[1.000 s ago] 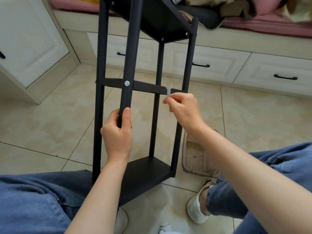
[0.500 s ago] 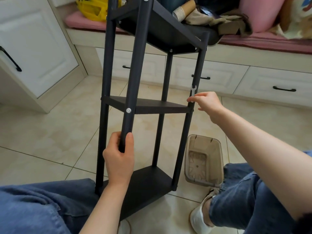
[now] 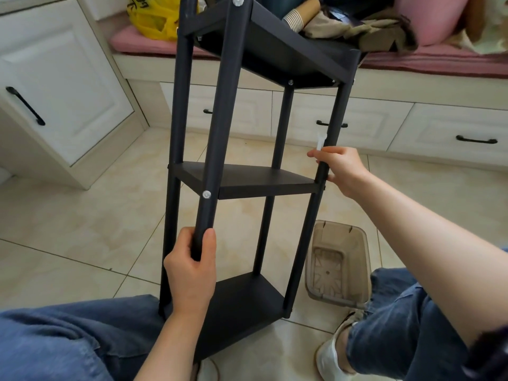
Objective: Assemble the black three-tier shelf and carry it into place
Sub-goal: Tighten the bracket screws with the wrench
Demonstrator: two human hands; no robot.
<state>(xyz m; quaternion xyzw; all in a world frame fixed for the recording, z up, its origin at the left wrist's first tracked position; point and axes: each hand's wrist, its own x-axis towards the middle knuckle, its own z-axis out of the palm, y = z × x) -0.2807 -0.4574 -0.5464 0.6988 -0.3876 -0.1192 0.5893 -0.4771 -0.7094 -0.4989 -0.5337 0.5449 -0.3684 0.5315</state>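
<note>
The black three-tier shelf (image 3: 247, 180) stands upright on the tile floor between my knees, with all three boards fixed to four round posts. My left hand (image 3: 191, 270) grips the near post below the middle board. My right hand (image 3: 339, 167) is at the right post just above the middle board, fingers and thumb around the post, and it also holds a small white plastic wrench (image 3: 320, 141) that sticks up from the fingers. Silver screw heads show on the near post.
A clear brownish plastic bin (image 3: 336, 266) lies on the floor right of the shelf, by my right foot. White drawers (image 3: 450, 133) and a window seat with a pink cushion, clothes and a yellow bag (image 3: 152, 19) run behind. A white cabinet (image 3: 55, 78) stands at left.
My right hand, still holding the wrench, moved from the middle board's front edge outward to the right post. The view tilted up, so the top board and seat show more. My left hand kept its grip.
</note>
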